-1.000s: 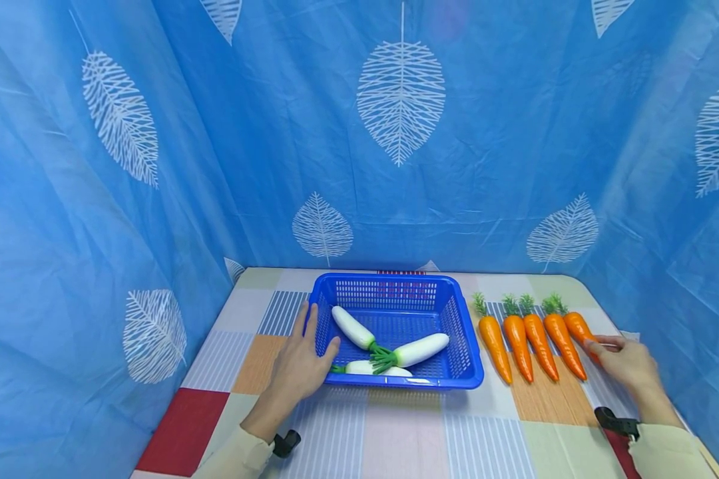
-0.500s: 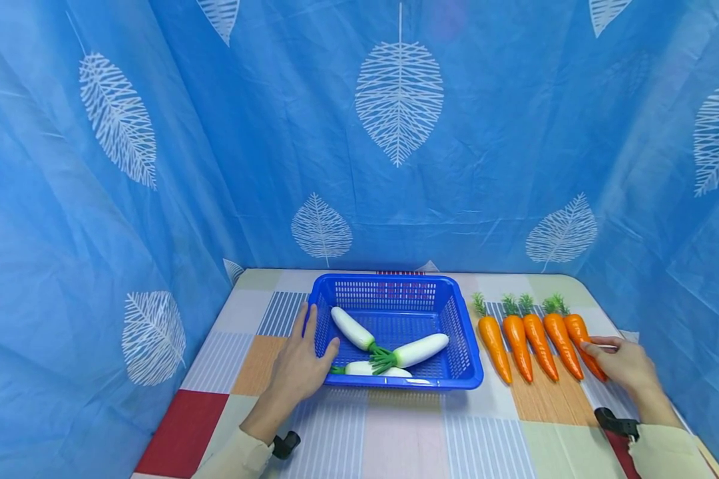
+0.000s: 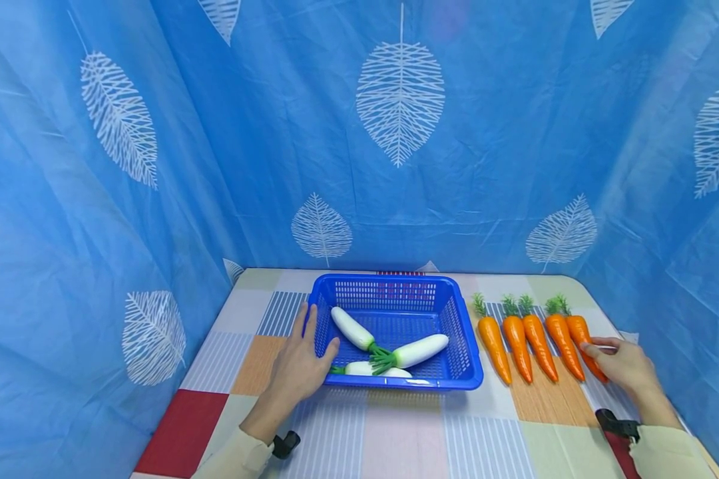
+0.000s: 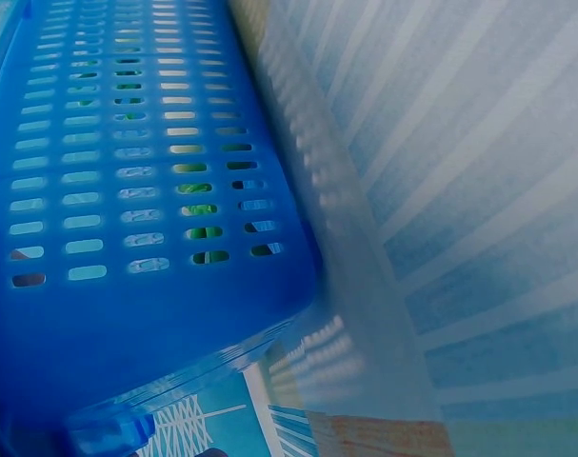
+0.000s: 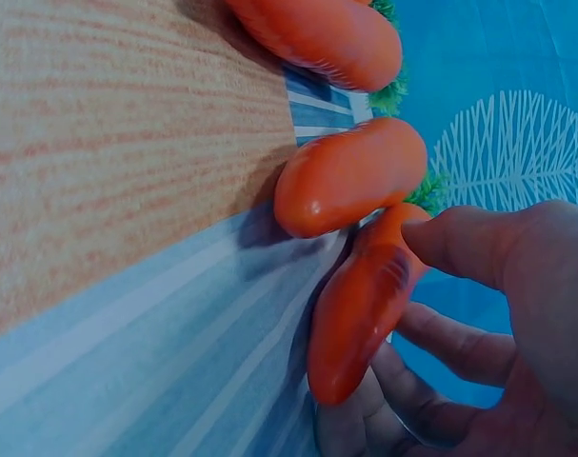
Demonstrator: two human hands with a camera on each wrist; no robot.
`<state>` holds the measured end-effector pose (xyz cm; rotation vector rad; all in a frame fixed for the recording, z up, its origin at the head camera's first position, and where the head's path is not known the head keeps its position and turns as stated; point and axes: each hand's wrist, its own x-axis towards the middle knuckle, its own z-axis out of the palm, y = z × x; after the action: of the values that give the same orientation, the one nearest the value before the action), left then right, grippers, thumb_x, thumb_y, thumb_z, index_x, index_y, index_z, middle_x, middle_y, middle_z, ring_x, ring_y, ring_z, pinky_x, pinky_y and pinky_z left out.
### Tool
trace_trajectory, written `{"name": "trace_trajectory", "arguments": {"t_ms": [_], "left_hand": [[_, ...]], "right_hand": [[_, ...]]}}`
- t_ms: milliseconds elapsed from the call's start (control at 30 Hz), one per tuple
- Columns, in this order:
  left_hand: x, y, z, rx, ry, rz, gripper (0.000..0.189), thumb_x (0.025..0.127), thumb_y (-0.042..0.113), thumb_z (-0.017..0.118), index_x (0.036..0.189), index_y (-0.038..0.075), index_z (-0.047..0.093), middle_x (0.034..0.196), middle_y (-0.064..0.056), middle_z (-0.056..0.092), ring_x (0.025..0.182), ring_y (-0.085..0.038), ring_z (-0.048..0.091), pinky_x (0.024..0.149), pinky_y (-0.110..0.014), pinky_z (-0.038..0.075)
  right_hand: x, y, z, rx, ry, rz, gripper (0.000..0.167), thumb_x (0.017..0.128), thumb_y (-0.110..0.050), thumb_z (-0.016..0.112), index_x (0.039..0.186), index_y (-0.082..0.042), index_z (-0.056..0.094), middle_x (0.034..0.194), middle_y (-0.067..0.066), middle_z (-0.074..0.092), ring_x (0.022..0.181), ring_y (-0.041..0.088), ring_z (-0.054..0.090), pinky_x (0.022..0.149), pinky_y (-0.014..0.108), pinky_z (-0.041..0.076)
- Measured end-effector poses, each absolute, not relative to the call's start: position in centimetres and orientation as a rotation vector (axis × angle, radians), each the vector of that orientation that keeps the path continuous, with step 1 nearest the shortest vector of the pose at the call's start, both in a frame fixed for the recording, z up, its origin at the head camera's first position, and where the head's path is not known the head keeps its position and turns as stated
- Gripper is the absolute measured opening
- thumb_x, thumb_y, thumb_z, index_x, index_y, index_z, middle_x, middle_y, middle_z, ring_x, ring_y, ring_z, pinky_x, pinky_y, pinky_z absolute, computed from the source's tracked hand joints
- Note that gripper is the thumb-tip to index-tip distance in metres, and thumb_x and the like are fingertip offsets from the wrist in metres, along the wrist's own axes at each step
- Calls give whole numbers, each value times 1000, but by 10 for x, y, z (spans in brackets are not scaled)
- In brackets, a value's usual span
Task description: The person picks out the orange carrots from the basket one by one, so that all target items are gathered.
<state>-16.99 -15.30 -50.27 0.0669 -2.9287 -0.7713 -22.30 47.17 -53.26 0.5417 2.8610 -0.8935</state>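
Note:
My left hand (image 3: 299,362) rests with straight fingers against the left side of a blue plastic basket (image 3: 470,384). Inside the basket lie white radishes with green tops: one at the left (image 3: 352,327), one at the right (image 3: 422,350) and one along the front wall (image 3: 359,368), partly hidden. The basket's slotted wall (image 4: 146,324) fills much of the left wrist view. On the right, my right hand (image 3: 626,364) holds the rightmost carrot (image 3: 588,352) between thumb and fingers. That carrot (image 5: 350,333) lies on the cloth, close against its neighbour (image 5: 350,181) in the right wrist view.
Several more orange carrots, such as the leftmost one (image 3: 494,349), lie in a row right of the basket, leafy tops away from me. A patchwork cloth (image 3: 401,432) covers the table. Blue leaf-print curtains (image 3: 485,133) hang behind and at both sides.
The rightmost carrot has turned under my right hand and now lies nearly parallel to the others. Its neighbour has shifted slightly. My left hand and the basket stay put.

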Motion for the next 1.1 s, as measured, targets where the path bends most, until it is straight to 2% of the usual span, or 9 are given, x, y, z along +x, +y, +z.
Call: {"name": "trace_trajectory", "arguments": {"t_ms": [200, 333, 500, 633, 867, 1000, 1100], "left_hand": [[-170, -150, -504, 53, -2928, -776, 94, 116, 55, 63, 188, 10, 22, 197, -19, 15, 162, -60, 53, 117, -79, 58], [-171, -148, -505, 49, -2926, -774, 94, 115, 54, 63, 187, 10, 22, 197, -19, 16, 162, -59, 53, 116, -78, 59], [-171, -148, -505, 39, -2915, -777, 93, 115, 53, 64, 187, 9, 24, 196, -20, 19, 162, -59, 54, 115, -77, 60], [-171, -148, -503, 37, -2919, -779, 92, 116, 53, 63, 187, 10, 24, 196, -20, 19, 163, -58, 53, 117, -76, 59], [-170, -151, -502, 51, -2934, -760, 93, 115, 53, 64, 187, 10, 23, 197, -19, 18, 165, -58, 51, 121, -77, 57], [-170, -153, -502, 55, -2946, -742, 94, 115, 54, 64, 187, 10, 23, 197, -19, 17, 165, -57, 51, 122, -77, 56], [-170, -155, -501, 56, -2955, -727, 94, 116, 55, 63, 187, 9, 22, 197, -20, 17, 164, -58, 52, 122, -77, 56]], "right_hand": [[-222, 474, -532, 564, 2868, -882, 71, 117, -41, 65, 151, 20, 55, 141, 50, 63, 121, 62, 63, 92, 63, 60], [-222, 474, -531, 567, 2867, -879, 73, 117, -42, 65, 153, 20, 52, 144, 51, 60, 123, 63, 61, 97, 68, 59], [-220, 472, -529, 561, 2881, -879, 77, 117, -43, 66, 158, 19, 46, 155, 53, 48, 134, 69, 52, 103, 76, 58], [-217, 467, -526, 490, 2955, -865, 74, 116, -38, 67, 159, 19, 47, 156, 54, 44, 135, 70, 46, 100, 78, 58], [-214, 449, -517, 305, 3187, -760, 65, 110, -28, 71, 153, 18, 54, 142, 50, 52, 121, 63, 48, 87, 73, 56], [-211, 432, -513, 215, 3287, -772, 58, 110, -23, 74, 151, 15, 58, 142, 50, 49, 117, 61, 50, 87, 76, 54], [-209, 419, -510, 166, 3322, -800, 56, 109, -20, 75, 152, 12, 60, 147, 51, 44, 123, 65, 48, 92, 84, 52]]}}
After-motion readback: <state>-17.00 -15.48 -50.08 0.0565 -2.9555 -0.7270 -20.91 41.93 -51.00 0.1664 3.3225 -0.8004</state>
